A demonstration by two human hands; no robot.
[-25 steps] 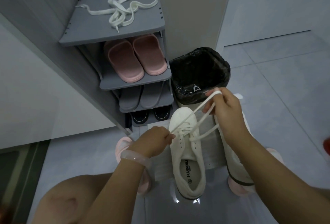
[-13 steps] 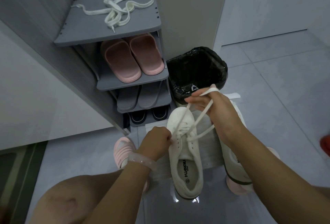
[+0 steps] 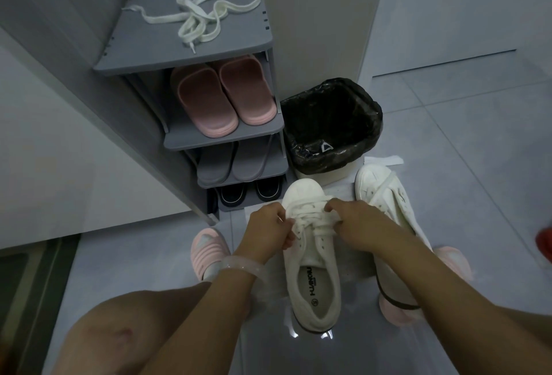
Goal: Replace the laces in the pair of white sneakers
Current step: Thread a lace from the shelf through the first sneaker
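**A:** so where's the shoe at right now?

**B:** The near white sneaker point(image 3: 310, 258) sits on the floor point(image 3: 466, 141), toe pointing at the shoe rack point(image 3: 191, 55). Both hands are on its lace point(image 3: 309, 219) over the eyelets. Left hand point(image 3: 268, 230) has its fingers curled, pinching the lace on the left side; right hand point(image 3: 357, 224) pinches it on the right.

**A:** and the other one?

**B:** Second white sneaker point(image 3: 385, 195) is just beside it on the right, partly under the right forearm, with a lace draped across it.

**A:** anything else around?

**B:** Loose white lace point(image 3: 203, 14) on the rack's top shelf, pink slippers point(image 3: 224, 97) one shelf down, grey ones point(image 3: 230, 162) below those. A bin with a black bag point(image 3: 331, 123) stands just past the toes.
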